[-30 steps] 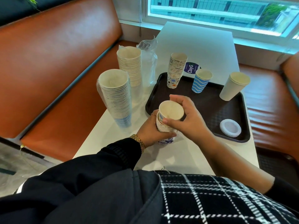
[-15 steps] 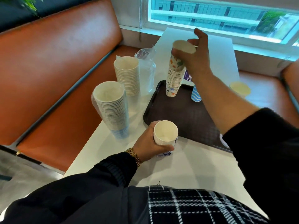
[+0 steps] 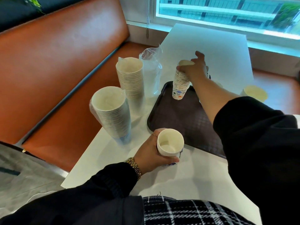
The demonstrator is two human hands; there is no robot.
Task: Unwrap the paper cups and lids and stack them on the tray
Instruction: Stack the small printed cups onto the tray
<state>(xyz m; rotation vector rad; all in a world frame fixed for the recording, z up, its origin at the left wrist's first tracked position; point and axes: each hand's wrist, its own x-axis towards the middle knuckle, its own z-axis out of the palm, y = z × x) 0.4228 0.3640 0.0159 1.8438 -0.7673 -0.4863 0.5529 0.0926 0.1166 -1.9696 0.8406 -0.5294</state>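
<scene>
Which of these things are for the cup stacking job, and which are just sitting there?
For the job:
- brown tray
- patterned cup stack on the tray, right hand on top
- small cup stack in the left hand
- two tall wrapped cup stacks

Just there:
- empty plastic wrapper
- orange bench
- window

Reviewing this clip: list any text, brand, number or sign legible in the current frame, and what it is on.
No text can be read in this frame.
Printed cup stack on the tray: coloured pattern only, no legible words.
Cups in the left hand: a dark printed patch low on the side, too blurred to read.
Right hand and its arm hide whatever lies behind the stack.
</scene>
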